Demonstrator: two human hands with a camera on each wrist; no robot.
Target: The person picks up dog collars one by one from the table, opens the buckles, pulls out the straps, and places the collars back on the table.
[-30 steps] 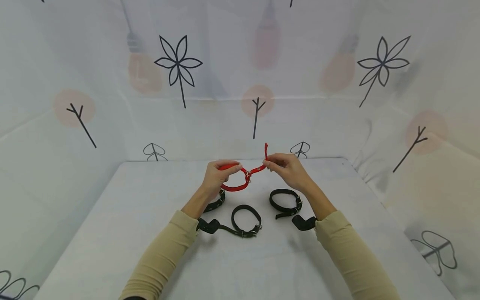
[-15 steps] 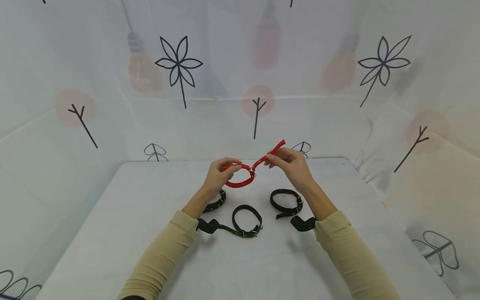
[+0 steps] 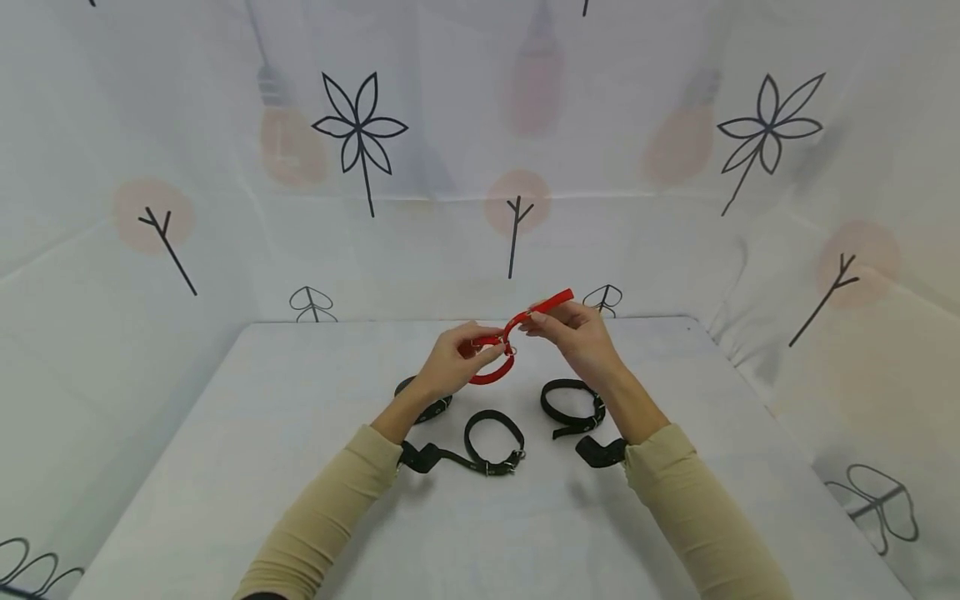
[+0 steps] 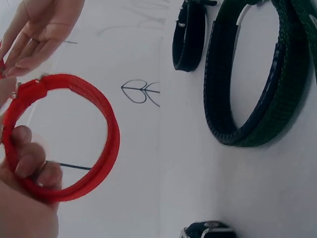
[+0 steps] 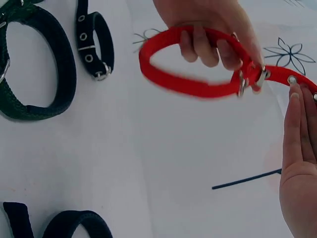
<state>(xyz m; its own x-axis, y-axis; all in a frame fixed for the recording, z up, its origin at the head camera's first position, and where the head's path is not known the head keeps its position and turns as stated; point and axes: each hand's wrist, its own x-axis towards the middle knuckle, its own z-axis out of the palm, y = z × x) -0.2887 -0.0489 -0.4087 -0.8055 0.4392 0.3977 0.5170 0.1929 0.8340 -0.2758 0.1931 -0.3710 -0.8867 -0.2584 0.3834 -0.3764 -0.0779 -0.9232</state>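
Both hands hold a red buckled collar (image 3: 492, 377) in the air over the far part of the table. My left hand (image 3: 450, 363) grips it near the metal buckle, with its fingers curled inside the loop in the left wrist view. The loop is fastened into a ring, and its free strap runs out past the buckle. My right hand (image 3: 583, 337) pinches this strap, whose tip sticks up beyond the fingers. Silver eyelets (image 5: 292, 79) show on the strap in the right wrist view, close to the right fingertips.
On the white table (image 3: 300, 483) lie several dark collars: one (image 3: 437, 408) partly behind the left forearm, one (image 3: 468, 433) in the middle with its strap stretched leftward, and one (image 3: 546, 402) at the right. Black wrist devices (image 3: 600, 452) sit under both forearms. A printed cloth hangs behind.
The right hand has slid up and right along the red strap, now showing a longer tip. The left hand has moved right, closer to the buckle, and the loop is partly hidden behind it.
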